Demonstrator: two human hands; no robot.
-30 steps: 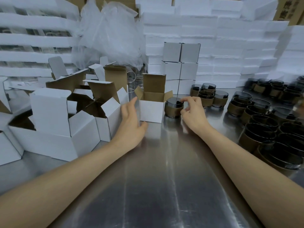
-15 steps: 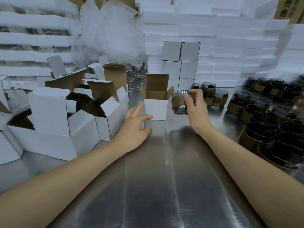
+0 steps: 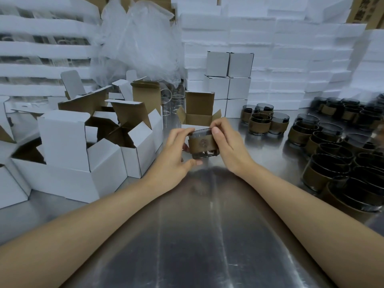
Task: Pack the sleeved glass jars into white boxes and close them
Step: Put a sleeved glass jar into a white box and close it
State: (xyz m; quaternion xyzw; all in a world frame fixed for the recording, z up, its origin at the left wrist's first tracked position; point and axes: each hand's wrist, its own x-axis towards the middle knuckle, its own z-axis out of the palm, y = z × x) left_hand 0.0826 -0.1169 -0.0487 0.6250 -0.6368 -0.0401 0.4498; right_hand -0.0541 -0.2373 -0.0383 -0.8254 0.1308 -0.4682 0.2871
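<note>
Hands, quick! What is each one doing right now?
Left hand: holding the jar, thumb under its base.
Right hand: holding the same jar, fingers pinching its rim.

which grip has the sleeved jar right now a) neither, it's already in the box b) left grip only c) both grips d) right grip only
c: the left grip and the right grip both hold the sleeved jar, fingers curled round its sides, just in front of the open white box and not inside it.
</note>
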